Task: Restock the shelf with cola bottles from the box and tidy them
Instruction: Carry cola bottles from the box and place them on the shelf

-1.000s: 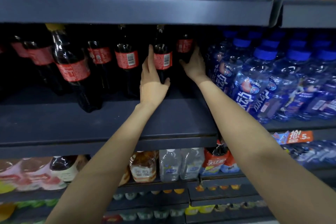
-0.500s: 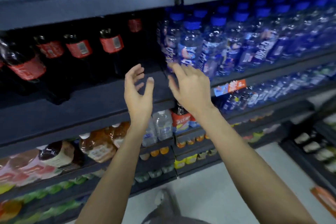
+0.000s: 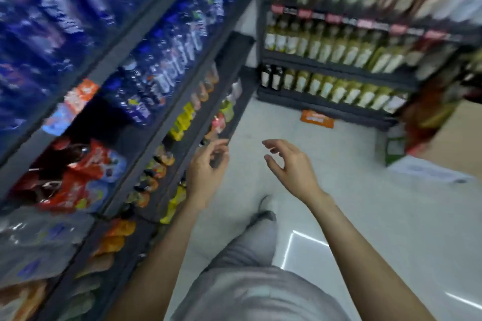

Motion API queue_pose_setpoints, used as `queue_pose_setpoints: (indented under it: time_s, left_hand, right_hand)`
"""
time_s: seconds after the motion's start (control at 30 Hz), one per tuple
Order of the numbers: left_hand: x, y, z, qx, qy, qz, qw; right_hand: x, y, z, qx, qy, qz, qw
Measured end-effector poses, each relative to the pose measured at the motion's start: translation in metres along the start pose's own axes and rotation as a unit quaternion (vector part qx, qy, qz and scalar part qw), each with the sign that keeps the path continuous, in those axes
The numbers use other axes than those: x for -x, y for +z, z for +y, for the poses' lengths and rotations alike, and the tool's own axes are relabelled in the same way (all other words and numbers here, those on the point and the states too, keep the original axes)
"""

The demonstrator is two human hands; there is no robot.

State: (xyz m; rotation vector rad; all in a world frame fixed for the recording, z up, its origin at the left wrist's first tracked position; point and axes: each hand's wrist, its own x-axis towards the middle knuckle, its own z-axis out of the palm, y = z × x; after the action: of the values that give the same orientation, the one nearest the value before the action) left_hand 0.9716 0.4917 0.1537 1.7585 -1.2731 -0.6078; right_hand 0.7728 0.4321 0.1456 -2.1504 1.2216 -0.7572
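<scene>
A long dark shelf unit [image 3: 167,101] runs down the left side, tilted in the blurred view, its upper tiers packed with blue-labelled bottles [image 3: 167,70] and its lower tiers with small yellow, orange and red packets. A second shelf unit [image 3: 336,65] stands across the far end of the aisle, lined with rows of pale green and cream bottles. Pale floor [image 3: 365,216] fills the space between them, with an orange tag [image 3: 317,118] lying on it near the far unit. At the right edge sits part of a brown cardboard box [image 3: 453,143]; I cannot tell what is in it, and no cola bottles can be made out on the blurred shelves. The person's grey trouser leg [image 3: 250,255] and shoe [image 3: 260,214] point down the aisle. Both bare arms reach forward. The left hand [image 3: 206,167] hangs just beside the low shelf edge, fingers loosely curled around nothing. The right hand [image 3: 289,164] hovers over the floor, fingers spread and relaxed, also empty.
</scene>
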Motion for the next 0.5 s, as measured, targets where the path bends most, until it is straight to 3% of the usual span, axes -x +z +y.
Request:
queue_pose_setpoints:
  time_s: [0.1, 0.2, 0.4, 0.5]
  left_hand:
    - [-0.035, 0.082, -0.018, -0.033, -0.063, -0.157, 0.985]
    - [-0.065, 0.165, -0.028, -0.076, -0.120, -0.281, 0.949]
    - [-0.123, 0.306, 0.000, -0.147, -0.174, -0.399, 0.888]
    - [-0.153, 0.367, 0.040, -0.158, -0.165, -0.398, 0.889]
  right_hand:
    - [0.019, -0.028, 0.071, 0.022, 0.150, -0.002, 0.988]
    - [0.028, -0.060, 0.141, 0.046, 0.278, -0.031, 0.959]
    - [0.030, -0.148, 0.276, 0.066, 0.450, -0.081, 0.887]
    - [0.027, -0.208, 0.327, 0.065, 0.491, -0.067, 0.866]
